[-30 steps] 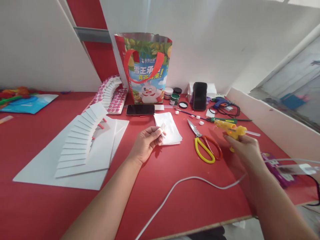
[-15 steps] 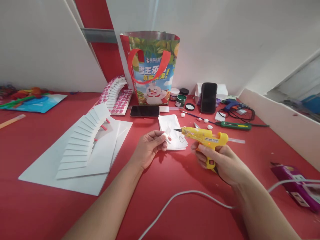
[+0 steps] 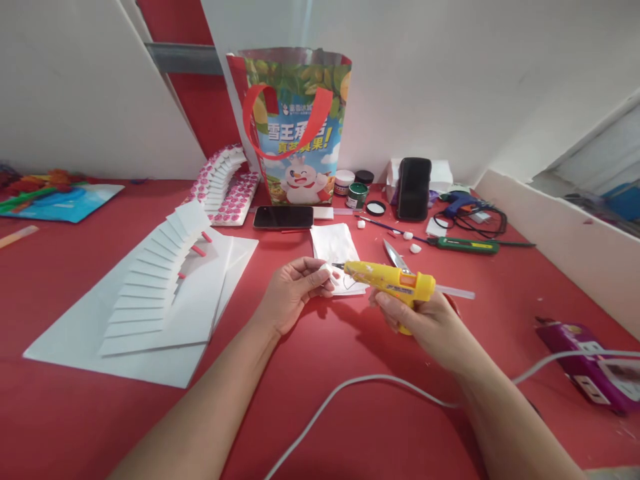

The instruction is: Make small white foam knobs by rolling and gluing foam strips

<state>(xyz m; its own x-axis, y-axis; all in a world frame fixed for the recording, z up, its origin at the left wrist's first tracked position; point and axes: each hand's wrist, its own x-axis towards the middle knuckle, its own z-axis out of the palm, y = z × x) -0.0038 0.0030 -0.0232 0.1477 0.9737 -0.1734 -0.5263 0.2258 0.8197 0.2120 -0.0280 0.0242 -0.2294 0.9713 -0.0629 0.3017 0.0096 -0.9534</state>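
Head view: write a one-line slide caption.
The right hand holds a yellow glue gun, its nozzle close to a small white piece pinched in the left hand, over a red table.

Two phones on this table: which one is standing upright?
The phone in front of the white box, right of the small jars. The other phone lies flat before the shopping bag.

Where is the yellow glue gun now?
In the head view, the yellow glue gun is right of centre, in the right hand, pointing toward the left hand.
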